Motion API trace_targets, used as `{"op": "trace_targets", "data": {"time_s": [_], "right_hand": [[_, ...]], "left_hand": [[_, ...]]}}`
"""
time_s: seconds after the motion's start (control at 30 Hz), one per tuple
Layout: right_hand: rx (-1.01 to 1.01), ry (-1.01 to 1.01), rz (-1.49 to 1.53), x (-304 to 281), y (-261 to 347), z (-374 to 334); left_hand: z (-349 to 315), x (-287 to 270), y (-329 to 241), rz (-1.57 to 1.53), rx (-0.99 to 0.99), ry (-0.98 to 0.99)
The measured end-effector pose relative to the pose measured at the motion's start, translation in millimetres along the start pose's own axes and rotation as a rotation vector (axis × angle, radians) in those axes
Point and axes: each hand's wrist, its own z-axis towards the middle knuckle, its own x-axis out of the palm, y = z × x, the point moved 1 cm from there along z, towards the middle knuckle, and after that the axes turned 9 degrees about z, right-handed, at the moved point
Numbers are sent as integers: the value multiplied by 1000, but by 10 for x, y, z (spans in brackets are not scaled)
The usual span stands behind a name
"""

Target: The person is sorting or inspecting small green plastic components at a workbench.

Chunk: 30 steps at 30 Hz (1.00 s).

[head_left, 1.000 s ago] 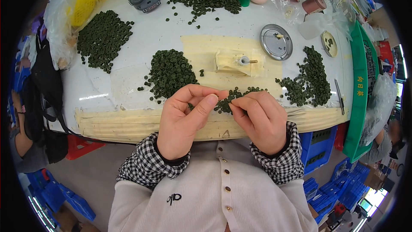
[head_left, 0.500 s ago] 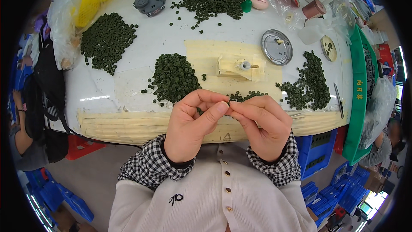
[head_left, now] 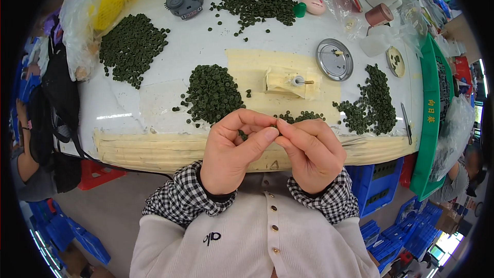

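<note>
My left hand and my right hand meet fingertip to fingertip above the near edge of the table. Both are closed in a pinch around a tiny dark green piece, mostly hidden by the fingers. Just beyond my left hand lies a heap of small round dark green plastic pieces. Past my right fingers a short row of similar pieces rests on the tape-covered area. Beyond that, a taped block carries a small pale pot with a thin stick in it.
More dark green heaps lie at the far left, far middle and right. A round metal lid, a small dish, a grey toy turret and a pen-like tool surround the work area. A green tray borders the right.
Both hands stay pinched together at the same place, with the fingertips shifted slightly against each other. The whole view has moved a little.
</note>
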Motion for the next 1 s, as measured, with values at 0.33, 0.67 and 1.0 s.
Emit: {"op": "trace_targets", "data": {"time_s": [0.33, 0.67, 1.0], "right_hand": [[0, -46, 18, 14, 3, -27], [-88, -27, -58, 26, -20, -42], [-89, 21, -116, 45, -1, -4]], "left_hand": [[-8, -34, -2, 45, 24, -11], [10, -84, -36, 5, -19, 25], [25, -70, -39, 115, 63, -85]]}}
